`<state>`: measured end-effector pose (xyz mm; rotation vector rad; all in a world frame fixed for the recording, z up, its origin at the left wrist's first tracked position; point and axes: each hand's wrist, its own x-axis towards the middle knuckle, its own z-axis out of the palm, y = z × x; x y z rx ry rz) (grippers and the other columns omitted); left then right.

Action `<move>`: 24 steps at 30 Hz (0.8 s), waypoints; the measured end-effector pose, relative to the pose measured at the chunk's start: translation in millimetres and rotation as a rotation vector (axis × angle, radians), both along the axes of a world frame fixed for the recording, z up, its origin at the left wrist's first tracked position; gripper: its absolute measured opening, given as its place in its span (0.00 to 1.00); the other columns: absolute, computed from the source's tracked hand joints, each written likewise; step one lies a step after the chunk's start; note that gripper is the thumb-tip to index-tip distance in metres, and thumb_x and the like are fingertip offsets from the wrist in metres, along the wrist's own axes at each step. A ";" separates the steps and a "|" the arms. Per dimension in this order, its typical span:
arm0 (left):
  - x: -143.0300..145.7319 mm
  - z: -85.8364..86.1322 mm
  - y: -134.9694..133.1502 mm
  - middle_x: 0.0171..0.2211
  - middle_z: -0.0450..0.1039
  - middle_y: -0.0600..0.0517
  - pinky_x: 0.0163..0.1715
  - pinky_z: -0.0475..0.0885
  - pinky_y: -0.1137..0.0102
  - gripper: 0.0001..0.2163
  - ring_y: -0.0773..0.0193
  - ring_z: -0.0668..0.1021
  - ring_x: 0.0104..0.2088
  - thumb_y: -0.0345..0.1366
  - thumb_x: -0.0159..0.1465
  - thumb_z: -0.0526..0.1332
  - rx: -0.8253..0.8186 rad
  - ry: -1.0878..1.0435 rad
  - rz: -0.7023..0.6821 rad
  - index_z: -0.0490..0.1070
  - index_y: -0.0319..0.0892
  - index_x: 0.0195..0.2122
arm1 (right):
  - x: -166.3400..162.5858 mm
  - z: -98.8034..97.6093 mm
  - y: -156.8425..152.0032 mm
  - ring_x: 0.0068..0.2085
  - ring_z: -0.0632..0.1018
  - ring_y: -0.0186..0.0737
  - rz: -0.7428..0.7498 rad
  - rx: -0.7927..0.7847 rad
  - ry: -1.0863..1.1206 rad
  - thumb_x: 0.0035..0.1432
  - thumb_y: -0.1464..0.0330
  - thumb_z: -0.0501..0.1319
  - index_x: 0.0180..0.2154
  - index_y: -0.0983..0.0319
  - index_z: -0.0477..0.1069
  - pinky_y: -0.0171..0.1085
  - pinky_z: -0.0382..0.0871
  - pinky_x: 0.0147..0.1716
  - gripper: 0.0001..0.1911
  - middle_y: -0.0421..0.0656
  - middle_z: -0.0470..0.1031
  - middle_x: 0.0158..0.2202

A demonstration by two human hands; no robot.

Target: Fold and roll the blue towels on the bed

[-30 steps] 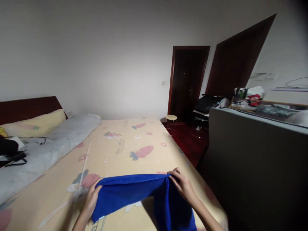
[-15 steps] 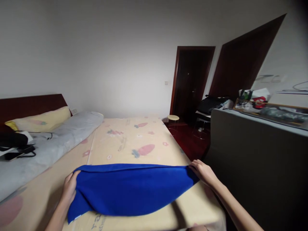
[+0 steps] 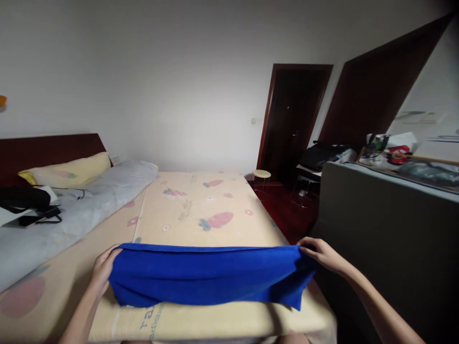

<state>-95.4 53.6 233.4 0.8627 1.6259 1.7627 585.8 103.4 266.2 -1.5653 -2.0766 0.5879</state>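
Observation:
A blue cloth (image 3: 208,277) is stretched lengthwise between my two hands, above the near part of the bed. Its top edge runs nearly straight, and the lower part hangs down in soft creases. At the left end my left hand (image 3: 103,270) is closed on the upper corner. My right hand (image 3: 321,253) pinches the opposite upper corner, out by the bed's right edge. Beneath the cloth lies the cream bed sheet (image 3: 186,229), printed with pink radishes and flowers. What kind of cloth item it is I cannot tell.
A grey quilt (image 3: 107,200) and a yellow pillow (image 3: 71,169) lie along the left, with dark devices and cables (image 3: 36,210) on the quilt. To the right stands a dark grey panel (image 3: 369,243). A round stool (image 3: 261,174) is near the doorway.
My right hand has moved right, pulling the cloth wider and tauter. The cloth's lower edge has risen and now hangs straighter. The view has shifted slightly left.

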 end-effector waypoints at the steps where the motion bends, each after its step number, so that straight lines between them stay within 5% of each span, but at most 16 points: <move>1: -4.3 -1.9 -1.1 0.25 0.79 0.55 0.30 0.74 0.69 0.19 0.59 0.79 0.29 0.48 0.36 0.69 -0.017 -0.014 0.022 0.76 0.44 0.28 | 2.6 1.2 -1.3 0.38 0.77 0.44 0.021 -0.030 0.009 0.49 0.61 0.55 0.34 0.61 0.74 0.39 0.68 0.42 0.14 0.45 0.79 0.36; 4: -14.4 -7.1 -3.3 0.22 0.78 0.55 0.31 0.74 0.68 0.17 0.59 0.78 0.28 0.48 0.35 0.69 -0.067 -0.017 -0.019 0.76 0.44 0.24 | 8.8 -1.1 -3.4 0.38 0.77 0.44 0.012 -0.070 -0.015 0.42 0.66 0.52 0.33 0.61 0.73 0.38 0.68 0.41 0.16 0.43 0.78 0.35; 9: -16.6 -9.5 7.1 0.25 0.80 0.51 0.31 0.72 0.69 0.20 0.58 0.78 0.30 0.53 0.38 0.69 -0.201 0.221 -0.226 0.78 0.41 0.25 | 11.9 -16.7 9.2 0.37 0.77 0.43 -0.101 0.074 -0.139 0.43 0.66 0.54 0.32 0.59 0.75 0.37 0.68 0.40 0.15 0.43 0.79 0.35; 13: -7.3 -8.6 27.7 0.24 0.79 0.50 0.28 0.71 0.67 0.21 0.54 0.79 0.30 0.50 0.33 0.71 -0.232 0.235 -0.155 0.77 0.41 0.24 | 6.8 -28.2 28.9 0.35 0.78 0.42 -0.219 0.149 -0.166 0.46 0.64 0.55 0.29 0.57 0.77 0.36 0.68 0.38 0.13 0.43 0.79 0.32; 18: 7.2 1.7 65.6 0.10 0.68 0.55 0.15 0.61 0.70 0.19 0.64 0.69 0.13 0.51 0.34 0.71 -0.188 0.171 -0.093 0.70 0.40 0.17 | -4.3 -26.4 60.1 0.33 0.77 0.43 -0.452 0.227 -0.140 0.47 0.63 0.59 0.29 0.56 0.80 0.39 0.67 0.33 0.11 0.45 0.79 0.32; 24: 6.7 38.1 112.0 0.28 0.79 0.44 0.20 0.64 0.73 0.24 0.58 0.80 0.28 0.50 0.38 0.68 -0.001 0.122 -0.058 0.73 0.37 0.31 | -9.2 -4.7 97.5 0.30 0.78 0.43 -0.672 0.365 0.039 0.53 0.57 0.57 0.38 0.58 0.79 0.37 0.67 0.28 0.18 0.49 0.81 0.30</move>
